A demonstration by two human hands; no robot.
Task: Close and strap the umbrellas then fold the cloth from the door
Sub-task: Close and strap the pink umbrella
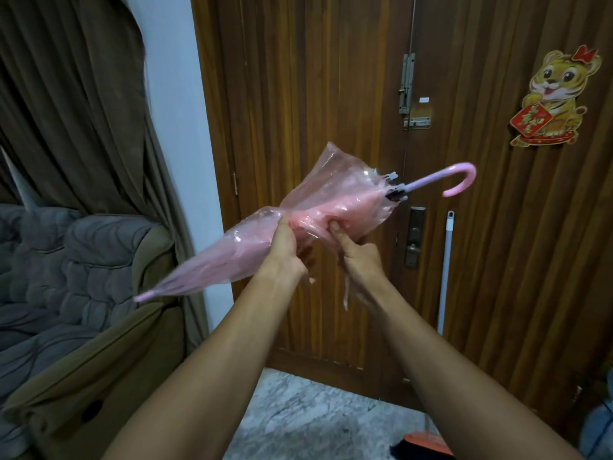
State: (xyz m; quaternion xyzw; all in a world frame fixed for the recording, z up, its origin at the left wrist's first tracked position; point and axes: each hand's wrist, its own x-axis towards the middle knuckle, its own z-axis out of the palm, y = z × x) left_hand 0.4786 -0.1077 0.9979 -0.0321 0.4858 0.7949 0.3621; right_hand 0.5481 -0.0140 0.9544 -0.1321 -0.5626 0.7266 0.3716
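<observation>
- A closed translucent pink plastic umbrella (pixel 331 207) is held in the air in front of the door, slanted, with its curved pink handle (pixel 461 179) up to the right and its tip down to the left.
- The left hand (pixel 286 252) is wrapped round the gathered canopy near its middle.
- The right hand (pixel 359 258) sits just beside it, thumb pressed into the folds and fingers curled beneath, clamped on the same canopy.
- Behind stands a dark brown wooden door (pixel 315 94) with vertical grain, a metal slide bolt (pixel 407 84) and a metal lever lock (pixel 414 237).
- A golden cartoon tiger sticker (pixel 552 97) is stuck on the door's right part.
- A white broom pole (pixel 446 270) leans against the door.
- A strip of white wall (pixel 175 94) lies left of the door, then a heavy brown curtain (pixel 76 94).
- A grey quilted sofa (pixel 66 260) stands at lower left.
- The floor (pixel 315 423) is grey marbled stone.
</observation>
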